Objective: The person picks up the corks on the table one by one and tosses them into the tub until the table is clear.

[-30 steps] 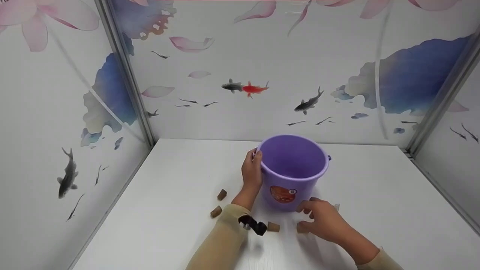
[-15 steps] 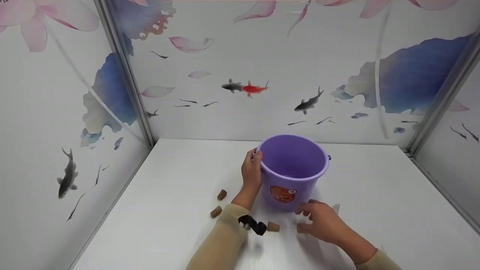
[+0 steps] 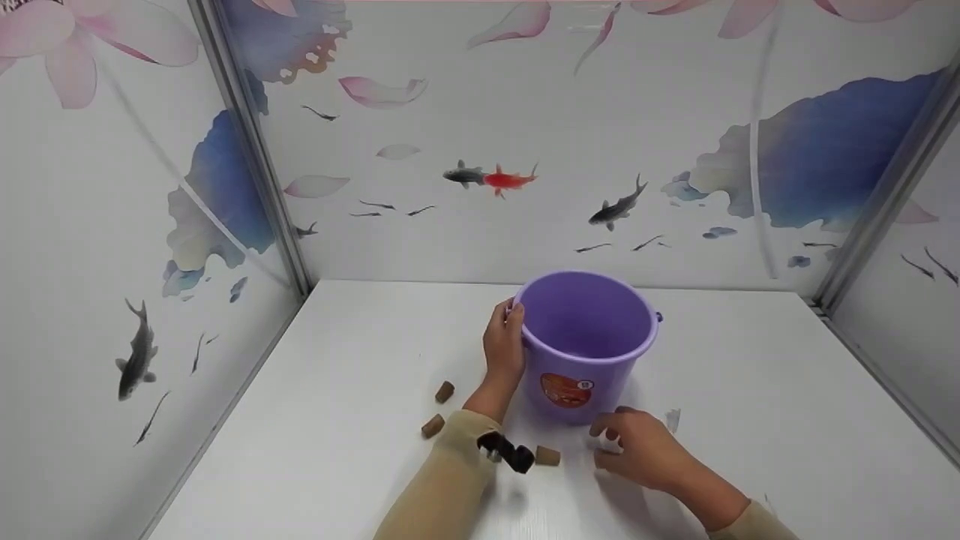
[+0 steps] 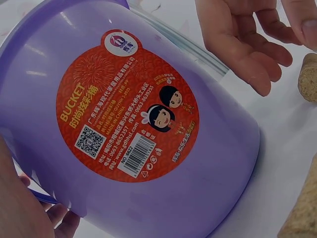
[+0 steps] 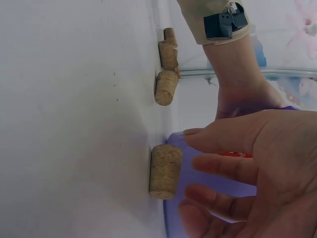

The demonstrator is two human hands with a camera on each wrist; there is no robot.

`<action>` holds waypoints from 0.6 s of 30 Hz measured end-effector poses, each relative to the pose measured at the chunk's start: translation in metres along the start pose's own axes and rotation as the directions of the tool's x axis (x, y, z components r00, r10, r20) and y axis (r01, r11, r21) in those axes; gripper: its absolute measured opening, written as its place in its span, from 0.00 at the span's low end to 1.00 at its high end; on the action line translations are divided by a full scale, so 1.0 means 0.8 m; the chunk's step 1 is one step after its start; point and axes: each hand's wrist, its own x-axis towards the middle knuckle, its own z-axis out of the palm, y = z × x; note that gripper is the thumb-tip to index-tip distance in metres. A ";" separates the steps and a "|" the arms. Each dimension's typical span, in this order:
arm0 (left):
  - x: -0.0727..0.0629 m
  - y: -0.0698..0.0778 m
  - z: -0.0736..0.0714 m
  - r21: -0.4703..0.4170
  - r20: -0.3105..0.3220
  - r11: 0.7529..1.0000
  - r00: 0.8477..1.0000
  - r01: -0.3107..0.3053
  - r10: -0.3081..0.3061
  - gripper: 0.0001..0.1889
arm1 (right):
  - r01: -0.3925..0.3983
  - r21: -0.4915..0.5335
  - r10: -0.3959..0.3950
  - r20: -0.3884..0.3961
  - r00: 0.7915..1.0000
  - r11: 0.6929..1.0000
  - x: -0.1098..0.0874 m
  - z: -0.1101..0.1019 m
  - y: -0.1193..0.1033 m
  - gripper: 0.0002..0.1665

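Note:
A purple bucket point(image 3: 577, 386) with a red round label point(image 4: 129, 114) stands upright on the white table. My left hand point(image 3: 504, 345) grips its left side at the rim, the thumb over the edge. My right hand point(image 3: 637, 448) hovers low in front of the bucket's base, fingers loosely bent and apart, with nothing held. Beside its thumb and fingers in the right wrist view stands a tapered cork stopper point(image 5: 166, 171), largely hidden by the hand in the head view. Another cork stopper point(image 3: 547, 455) lies between the two arms.
Two more cork stoppers point(image 3: 445, 391) lie left of my left forearm. A clear plastic scrap point(image 3: 673, 420) is on the table right of the bucket. A black wrist camera point(image 3: 506, 451) sticks out from the left sleeve. White printed panels point(image 3: 390, 240) wall in the table.
My right hand has shifted slightly down and toward the front, its fingers a little farther from the bucket's base. The left hand and the bucket stay in place.

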 end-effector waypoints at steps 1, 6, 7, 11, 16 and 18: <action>0.000 0.000 0.000 -0.004 0.000 1.000 1.000 -0.006 0.006 0.26 | 0.003 -0.004 -0.003 0.000 1.000 1.000 0.000 0.001 0.001 0.14; -0.001 0.000 -0.001 -0.011 -0.004 1.000 1.000 -0.014 0.014 0.26 | -0.018 -0.018 0.019 0.020 1.000 1.000 0.001 0.003 0.000 0.13; -0.001 0.000 -0.001 -0.011 -0.005 1.000 1.000 -0.014 0.014 0.27 | -0.024 -0.020 0.025 0.025 0.999 1.000 0.001 0.003 0.000 0.13; 0.000 0.001 -0.001 -0.015 -0.004 1.000 1.000 -0.003 0.003 0.27 | -0.028 -0.019 0.029 0.034 0.999 0.999 0.002 0.004 -0.002 0.13; 0.000 0.001 -0.001 -0.014 0.000 1.000 1.000 0.011 -0.011 0.28 | -0.011 -0.019 0.012 0.028 1.000 1.000 0.001 0.006 -0.002 0.13; 0.000 0.001 -0.001 -0.009 0.000 1.000 1.000 0.010 -0.010 0.28 | -0.005 -0.017 0.006 0.027 1.000 1.000 0.001 0.006 -0.002 0.14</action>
